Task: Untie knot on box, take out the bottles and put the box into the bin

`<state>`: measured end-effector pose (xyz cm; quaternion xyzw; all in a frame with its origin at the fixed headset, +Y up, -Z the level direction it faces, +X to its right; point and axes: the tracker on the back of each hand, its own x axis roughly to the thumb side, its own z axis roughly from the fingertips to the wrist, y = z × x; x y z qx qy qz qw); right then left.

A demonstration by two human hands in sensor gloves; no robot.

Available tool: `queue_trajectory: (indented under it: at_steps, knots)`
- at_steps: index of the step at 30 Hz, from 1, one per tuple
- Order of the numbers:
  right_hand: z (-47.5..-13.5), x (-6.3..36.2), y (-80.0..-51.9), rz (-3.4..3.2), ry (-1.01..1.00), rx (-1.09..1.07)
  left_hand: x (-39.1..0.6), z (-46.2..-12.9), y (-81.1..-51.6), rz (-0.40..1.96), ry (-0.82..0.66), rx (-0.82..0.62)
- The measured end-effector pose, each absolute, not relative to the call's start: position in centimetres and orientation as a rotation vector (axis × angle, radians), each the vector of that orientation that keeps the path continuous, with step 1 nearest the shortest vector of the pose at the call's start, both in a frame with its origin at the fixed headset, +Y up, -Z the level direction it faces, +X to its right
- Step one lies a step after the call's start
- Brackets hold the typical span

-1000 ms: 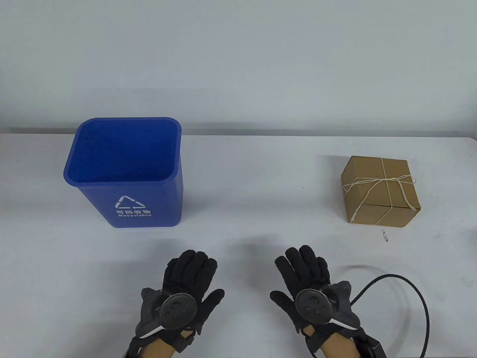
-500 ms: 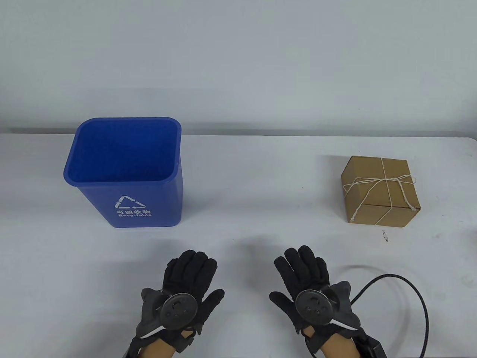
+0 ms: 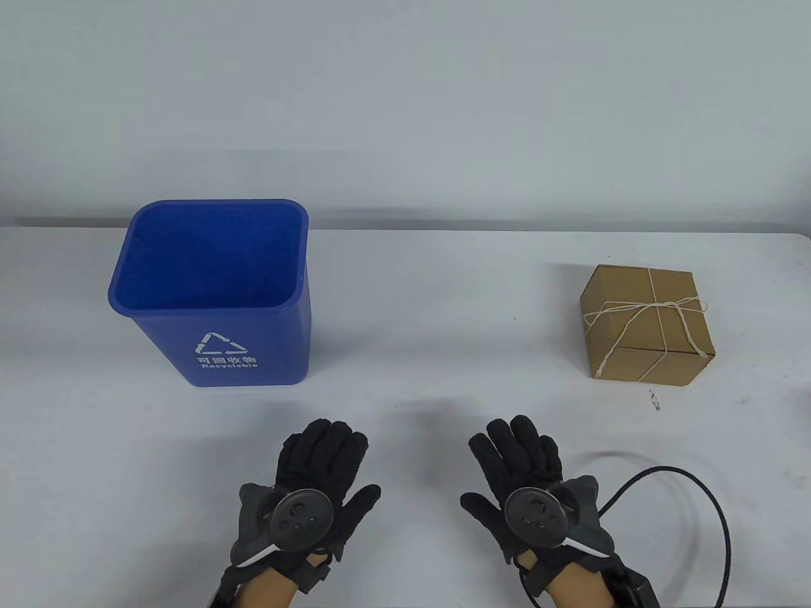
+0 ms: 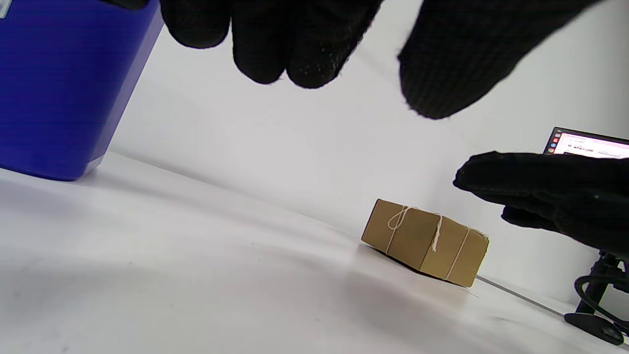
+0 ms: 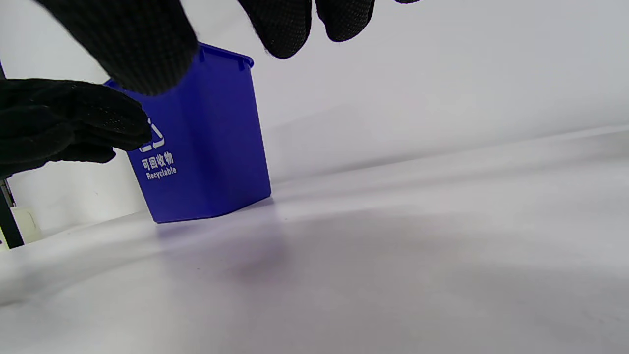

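A brown cardboard box (image 3: 646, 323) (image 4: 425, 242) tied crosswise with pale string stands closed at the table's right; a bow knot (image 3: 670, 306) sits on its top. No bottles show. The blue recycling bin (image 3: 215, 291) (image 5: 201, 142) stands at the left, nothing visible inside. My left hand (image 3: 317, 468) and right hand (image 3: 519, 462) hover near the front edge, palms down, fingers relaxed, holding nothing, well short of the box and bin. In the left wrist view my left hand's fingertips (image 4: 309, 64) hang from the top and the right hand (image 4: 550, 196) shows at the right.
A black cable (image 3: 697, 500) loops on the table beside my right hand. A small scrap (image 3: 654, 399) lies in front of the box. A lit screen (image 4: 587, 142) and a black stand foot (image 4: 597, 314) sit off the table's right end.
My left hand has shifted very slightly forward; everything else stays where it was.
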<state>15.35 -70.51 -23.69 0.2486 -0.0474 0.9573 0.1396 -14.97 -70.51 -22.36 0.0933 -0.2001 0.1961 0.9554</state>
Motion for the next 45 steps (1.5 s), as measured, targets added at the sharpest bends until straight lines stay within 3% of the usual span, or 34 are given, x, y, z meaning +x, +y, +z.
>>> queue_trajectory:
  at_steps: [7, 25, 45]
  knots:
    - [-24.0, 15.9, -70.5, 2.79, -0.136, 0.681, -15.0, -21.9, -70.3, 0.4, -0.421, 0.201]
    - [-29.6, 20.4, -70.5, 2.893, -0.068, 0.474, -15.4, -22.0, -70.8, 0.413, -0.423, 0.159]
    - [-37.3, 26.4, -66.6, 2.976, -0.054, 0.24, -15.3, -22.2, -70.9, 0.426, -0.425, 0.13]
